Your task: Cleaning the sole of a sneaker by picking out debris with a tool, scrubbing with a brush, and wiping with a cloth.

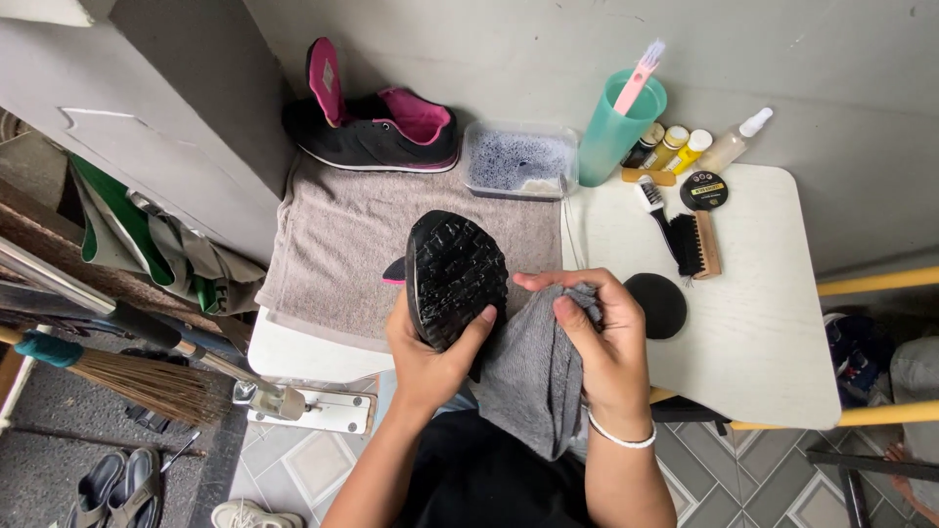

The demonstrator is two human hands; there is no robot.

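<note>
The left hand (430, 357) grips a black shoe (455, 279) sole-up, hiding its upper, while the right hand (597, 337) clutches a grey cloth (533, 381) against it.

Second black-and-pink shoe (377, 132) on beige towel (333, 244), teal cup (611, 132), brush (696, 244), broom (127, 376).
</note>
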